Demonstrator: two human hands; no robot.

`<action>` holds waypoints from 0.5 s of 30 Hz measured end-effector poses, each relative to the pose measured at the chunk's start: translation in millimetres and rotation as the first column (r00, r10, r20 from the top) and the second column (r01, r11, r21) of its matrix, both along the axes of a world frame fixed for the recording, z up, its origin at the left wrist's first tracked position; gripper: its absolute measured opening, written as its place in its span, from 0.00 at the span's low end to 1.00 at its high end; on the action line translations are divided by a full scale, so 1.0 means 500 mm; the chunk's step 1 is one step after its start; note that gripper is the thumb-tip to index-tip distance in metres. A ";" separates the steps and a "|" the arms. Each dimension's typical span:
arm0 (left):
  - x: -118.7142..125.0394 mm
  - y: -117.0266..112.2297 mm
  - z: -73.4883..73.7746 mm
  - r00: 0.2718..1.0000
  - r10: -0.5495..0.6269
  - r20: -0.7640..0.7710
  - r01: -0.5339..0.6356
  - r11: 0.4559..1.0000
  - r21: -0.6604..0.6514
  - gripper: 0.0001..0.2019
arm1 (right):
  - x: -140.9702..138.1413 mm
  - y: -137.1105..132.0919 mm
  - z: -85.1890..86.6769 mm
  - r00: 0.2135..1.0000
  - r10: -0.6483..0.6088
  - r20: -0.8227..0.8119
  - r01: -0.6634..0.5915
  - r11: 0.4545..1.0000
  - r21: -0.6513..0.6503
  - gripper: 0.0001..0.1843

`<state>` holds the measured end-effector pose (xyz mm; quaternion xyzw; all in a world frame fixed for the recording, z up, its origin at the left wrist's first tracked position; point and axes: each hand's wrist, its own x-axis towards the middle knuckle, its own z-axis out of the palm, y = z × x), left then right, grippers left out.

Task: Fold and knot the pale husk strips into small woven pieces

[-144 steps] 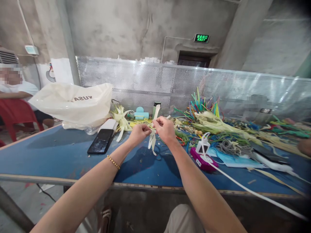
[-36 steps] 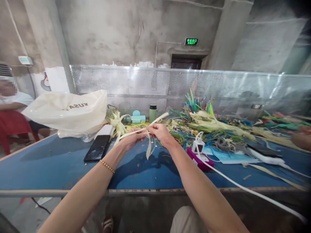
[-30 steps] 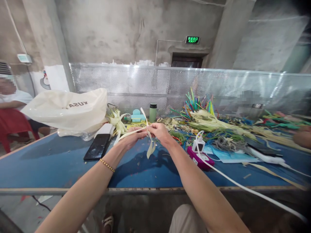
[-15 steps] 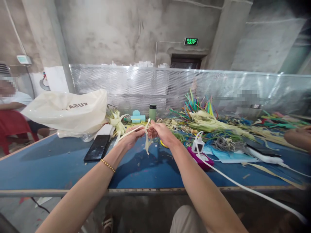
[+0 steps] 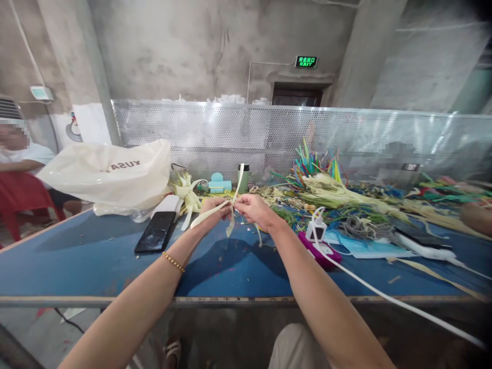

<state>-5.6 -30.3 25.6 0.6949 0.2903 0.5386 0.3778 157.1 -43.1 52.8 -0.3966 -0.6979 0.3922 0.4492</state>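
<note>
Above the middle of the blue table [image 5: 96, 266], my left hand [image 5: 212, 214] is closed on pale corn husk strips [image 5: 209, 211]. One strip lies back over that hand toward the wrist, another stands up, and a short end hangs below the fingers. Fingers of my right hand [image 5: 253, 209] pinch the strips at the same spot, almost touching the left fingertips. The exact crossing of the strips is partly hidden by the fingers. Behind the left hand lies a bunch of pale husks [image 5: 187, 192].
A black phone [image 5: 156, 233] and a white plastic bag [image 5: 107, 169] are on the left. To the right sit a purple power strip [image 5: 321, 251] with a white cable, a blue mask [image 5: 369, 247], tangled cords and a husk pile [image 5: 334, 189]. A green bottle [image 5: 244, 182] stands behind.
The strip between my hands now stands more upright and taller. My right fingers have drawn closer to the left fingertips, into a pinch. The view has shifted slightly.
</note>
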 end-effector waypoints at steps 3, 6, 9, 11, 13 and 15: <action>0.003 -0.002 0.001 0.998 -0.036 0.053 0.037 0.999 -0.018 0.05 | -0.004 0.001 0.002 0.995 -0.089 0.049 0.081 0.987 0.137 0.10; 0.007 -0.009 0.005 0.993 -0.042 0.109 0.046 0.998 -0.034 0.06 | -0.004 0.003 0.004 0.986 -0.149 0.071 0.131 0.969 0.210 0.06; 0.010 -0.015 0.007 0.989 -0.052 0.139 0.059 0.997 -0.045 0.07 | -0.002 0.007 0.002 0.985 -0.159 0.068 0.143 0.970 0.197 0.06; 0.011 -0.016 0.007 0.988 -0.054 0.143 0.061 0.997 -0.047 0.07 | 0.001 0.011 -0.001 0.983 -0.169 0.072 0.153 0.971 0.185 0.07; 0.011 -0.015 0.006 0.988 -0.049 0.149 0.056 0.997 -0.043 0.08 | 0.003 0.016 -0.003 0.975 -0.191 0.109 0.167 0.966 0.199 0.06; 0.009 -0.013 0.006 0.986 -0.040 0.160 0.048 0.998 -0.046 0.08 | 0.005 0.021 -0.004 0.953 -0.255 0.161 0.203 0.937 0.283 0.04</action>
